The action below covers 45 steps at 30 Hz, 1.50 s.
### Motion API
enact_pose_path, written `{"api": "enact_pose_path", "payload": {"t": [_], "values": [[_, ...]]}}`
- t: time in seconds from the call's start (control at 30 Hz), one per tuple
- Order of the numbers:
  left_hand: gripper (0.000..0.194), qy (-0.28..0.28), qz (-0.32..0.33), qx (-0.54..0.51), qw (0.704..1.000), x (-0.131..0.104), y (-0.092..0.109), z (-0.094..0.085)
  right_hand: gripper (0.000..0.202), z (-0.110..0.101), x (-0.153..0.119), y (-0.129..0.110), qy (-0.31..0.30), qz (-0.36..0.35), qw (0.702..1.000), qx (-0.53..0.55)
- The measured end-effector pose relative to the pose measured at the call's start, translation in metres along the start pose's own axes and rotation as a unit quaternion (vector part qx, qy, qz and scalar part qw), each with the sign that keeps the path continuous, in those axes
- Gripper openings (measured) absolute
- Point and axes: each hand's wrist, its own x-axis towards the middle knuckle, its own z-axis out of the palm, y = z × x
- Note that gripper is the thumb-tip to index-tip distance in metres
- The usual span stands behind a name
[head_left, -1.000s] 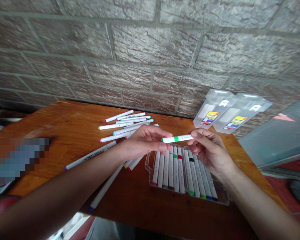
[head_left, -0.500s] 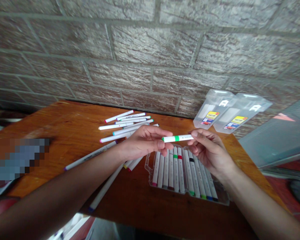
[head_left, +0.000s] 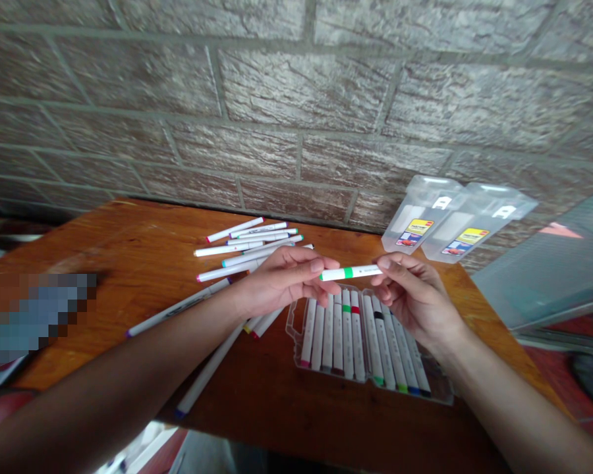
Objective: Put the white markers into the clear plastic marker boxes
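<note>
A white marker (head_left: 360, 271) with a green band and green end is held level between my two hands, above the clear case. My right hand (head_left: 418, 289) pinches its right end between thumb and fingers. At the green end, my left hand (head_left: 286, 280) has its fingers curled behind the marker and its thumb close above it, steadying that end. Below them lies the open clear plastic case (head_left: 296, 355), with several white markers (head_left: 338, 342) lined up side by side in its two halves. The right hand partly hides the upper ends of those on the right.
Several loose white markers (head_left: 237, 250) with coloured ends are scattered on the wooden table (head_left: 143, 243), left of the case. Two translucent plastic containers (head_left: 439, 217) with labels stand at the back right, against the brick wall (head_left: 277, 151). A blurred-out object (head_left: 34, 322) lies at the left.
My left thumb has shifted from below the marker's green end to just above it. The marker and my right hand have hardly moved.
</note>
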Motion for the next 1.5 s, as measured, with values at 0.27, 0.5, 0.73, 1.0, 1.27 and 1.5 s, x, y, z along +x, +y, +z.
{"api": "enact_pose_path", "payload": {"t": [0.27,0.5,0.73,1.0,1.27,1.5], "values": [[0.023,0.037,0.0,0.022,0.999,0.0019,0.0009,0.0029,0.031,0.0005,0.0008,0.0008,0.003,-0.013,1.0,-0.003],[0.023,0.041,-0.002,0.029,0.999,0.0016,0.0014,0.0044,0.03,-0.0005,0.0011,0.0018,0.0,-0.008,1.0,0.003],[0.03,0.032,0.028,0.043,0.998,0.0023,0.0005,0.0071,0.03,0.0006,0.0021,0.0012,0.0,-0.006,1.0,0.007],[0.029,0.029,0.033,0.041,0.998,0.0041,0.0001,0.0076,0.032,0.0004,0.001,0.0019,0.006,-0.006,1.0,0.002],[0.022,0.074,0.028,0.046,0.996,0.0026,0.0013,0.0074,0.029,0.0018,-0.0013,0.0019,0.013,-0.033,0.999,-0.01],[0.014,0.118,0.05,0.069,0.989,0.0036,-0.0019,0.0005,0.022,0.0009,-0.0031,0.0045,0.029,-0.112,0.991,-0.061]]}}
